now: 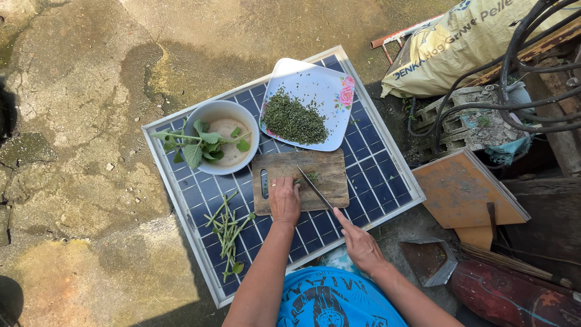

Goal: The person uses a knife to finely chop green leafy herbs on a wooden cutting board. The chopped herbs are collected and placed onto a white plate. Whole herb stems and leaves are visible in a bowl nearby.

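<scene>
My left hand lies flat-knuckled on the wooden cutting board, fingers pressed together and curled down on a small bunch of greens near the board's middle. My right hand is closed around the handle of a knife, forefinger stretched along it, the blade angled up-left so its tip meets the greens just beside my left fingertips.

I judge the greens light, limp and springy; they want bunching tight under bent fingertips, close to the cut, with knuckles kept toward the blade. The knife is stiff and thin, best held far back on the handle as it is now.

Beyond the board, a white square plate with a flower print holds a heap of finely chopped greens. To its left a pale bowl carries whole leafy sprigs, and stripped stems lie loose below it.

All of this rests on a solar panel, smooth and glassy, likely slippery under the board. It lies on stained, cracked concrete ground. To the right are a printed sack, black hoses and an orange board.
</scene>
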